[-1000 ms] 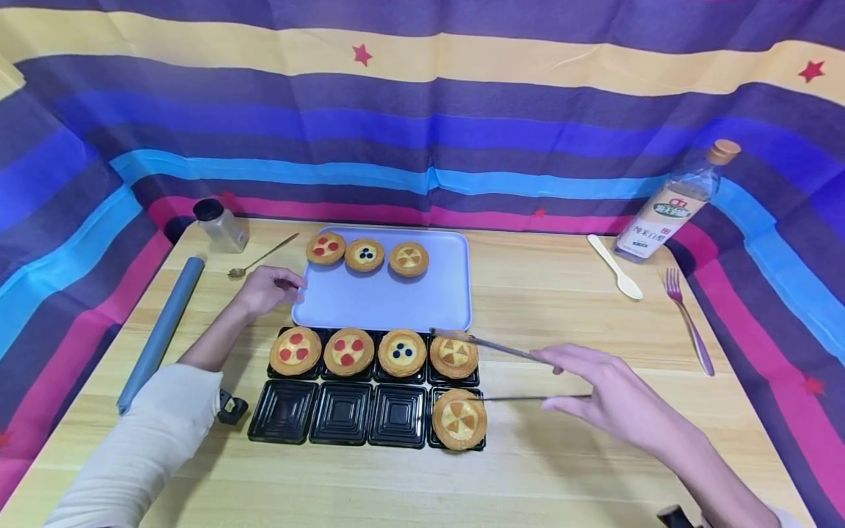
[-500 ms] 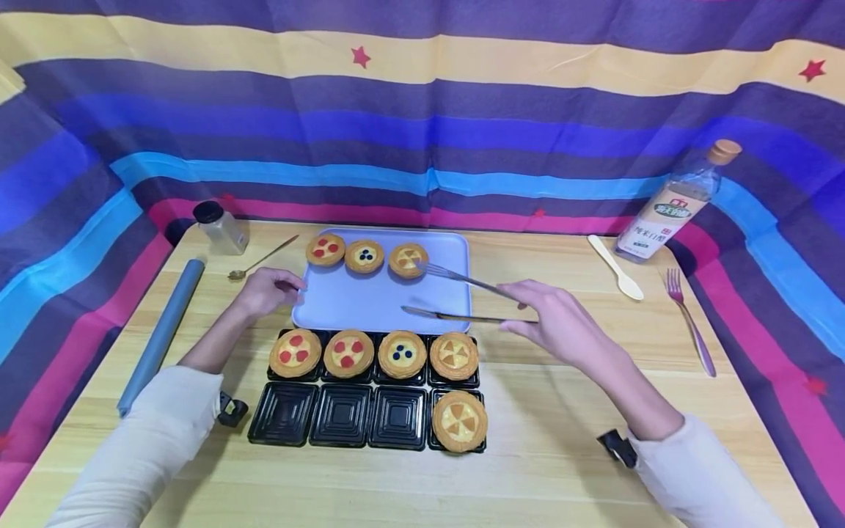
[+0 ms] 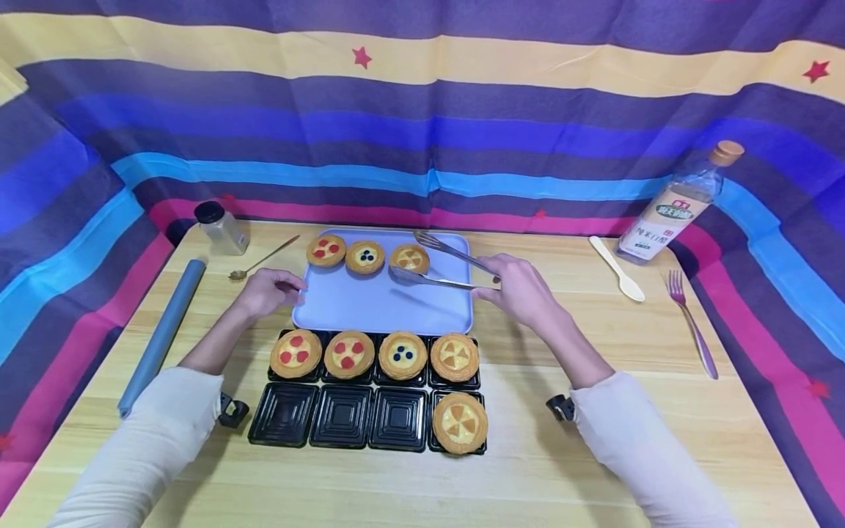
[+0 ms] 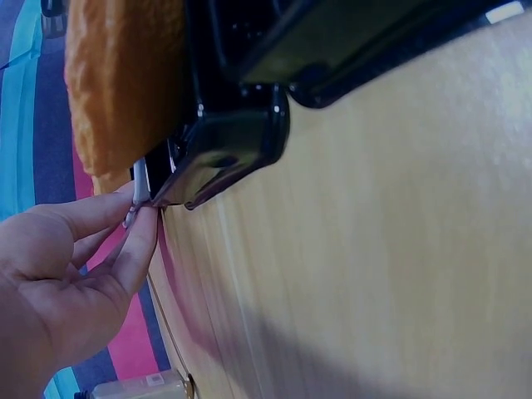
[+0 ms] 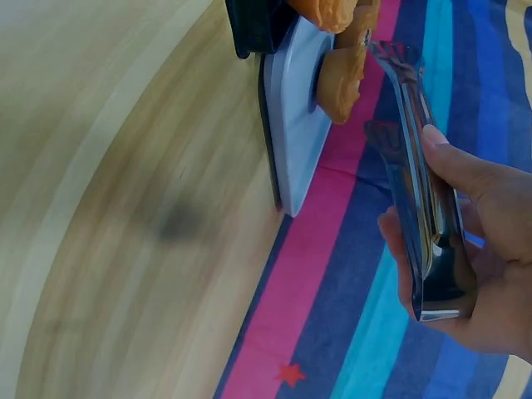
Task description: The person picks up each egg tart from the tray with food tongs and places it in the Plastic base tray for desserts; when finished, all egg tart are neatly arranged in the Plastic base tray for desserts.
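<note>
Tongs (image 3: 439,262) ran lengthwise leftward from the right hand (image 3: 521,292), which gripped their rear end; their two blades stood apart, one on each side of the yellow-topped tart (image 3: 409,259) at the tray's (image 3: 383,304) far edge. Left hand (image 3: 267,290) pinched the tray's left rim, well apart from that tart.

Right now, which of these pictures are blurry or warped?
Head view: sharp, evenly lit, but wide-angle bends the table edges. Right wrist view: wood streaked with motion blur, tongs fairly crisp. Left wrist view: close black tray soft, out of focus.
</note>
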Available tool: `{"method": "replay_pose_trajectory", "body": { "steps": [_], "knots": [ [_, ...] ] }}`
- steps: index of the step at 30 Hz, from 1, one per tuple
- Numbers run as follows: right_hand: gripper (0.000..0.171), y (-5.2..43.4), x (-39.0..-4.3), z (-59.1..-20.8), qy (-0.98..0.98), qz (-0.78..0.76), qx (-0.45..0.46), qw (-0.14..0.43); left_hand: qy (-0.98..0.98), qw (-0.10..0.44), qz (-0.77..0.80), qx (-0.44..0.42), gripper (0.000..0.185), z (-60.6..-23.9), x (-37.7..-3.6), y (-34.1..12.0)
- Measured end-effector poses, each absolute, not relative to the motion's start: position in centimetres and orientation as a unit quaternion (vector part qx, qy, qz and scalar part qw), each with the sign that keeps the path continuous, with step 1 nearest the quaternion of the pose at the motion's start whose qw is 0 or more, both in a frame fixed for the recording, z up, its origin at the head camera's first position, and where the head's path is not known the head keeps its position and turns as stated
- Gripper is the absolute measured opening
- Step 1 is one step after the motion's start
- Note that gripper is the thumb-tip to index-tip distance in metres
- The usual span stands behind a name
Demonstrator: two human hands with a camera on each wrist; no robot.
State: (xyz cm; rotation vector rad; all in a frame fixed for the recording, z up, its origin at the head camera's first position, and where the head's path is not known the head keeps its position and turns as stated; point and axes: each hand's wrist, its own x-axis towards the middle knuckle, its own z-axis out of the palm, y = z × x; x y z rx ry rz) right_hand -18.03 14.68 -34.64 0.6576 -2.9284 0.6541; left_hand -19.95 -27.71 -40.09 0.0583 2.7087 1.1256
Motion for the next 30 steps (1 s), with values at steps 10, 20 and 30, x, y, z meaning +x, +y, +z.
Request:
{"method": "replay_pose_trajectory", "body": {
  "steps": [10, 20, 30],
  "knots": [
    [0.056, 13.4, -18.9, -35.1, -0.961, 0.207, 0.182, 0.009, 0.918, 0.106, 0.383, 0.016, 0.024, -40.1, -19.9, -27.7],
    [0.059, 12.9, -18.9, -35.1, -0.965, 0.203, 0.165, -0.007, 0.918, 0.108, 0.383, 0.014, 0.024, -40.1, -20.0, -27.6],
    [0.058, 12.8, -18.8, -35.3, -0.964, 0.205, 0.169, 0.002, 0.917, 0.113, 0.382, 0.008, 0.023, -40.2, -20.0, -27.7]
  ]
}}
